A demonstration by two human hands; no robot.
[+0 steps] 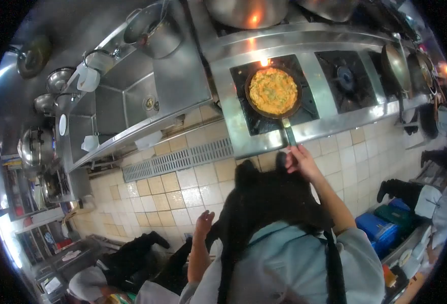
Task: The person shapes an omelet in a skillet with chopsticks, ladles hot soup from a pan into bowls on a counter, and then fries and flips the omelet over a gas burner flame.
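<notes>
A round frying pan (250, 105) sits on the left burner of the stove, filled with a yellow-orange, omelette-like egg mixture (274, 91) flecked with green. Flame shows at the pan's far edge. The pan's handle (289, 133) points toward me, and the fingers of my right hand (299, 161) are closed at its near end. My left hand (204, 221) hangs low at my side over the tiled floor, away from the stove. Its fingers are loosely bent and apart, with nothing visible in them.
Large metal pots (246, 11) stand behind the pan. A second burner (345, 78) lies to its right. Sinks (137, 104) and a floor drain grate (183, 158) are on the left. Two people, one in a pale cap (87, 283), work nearby. Blue bins (377, 230) stand at right.
</notes>
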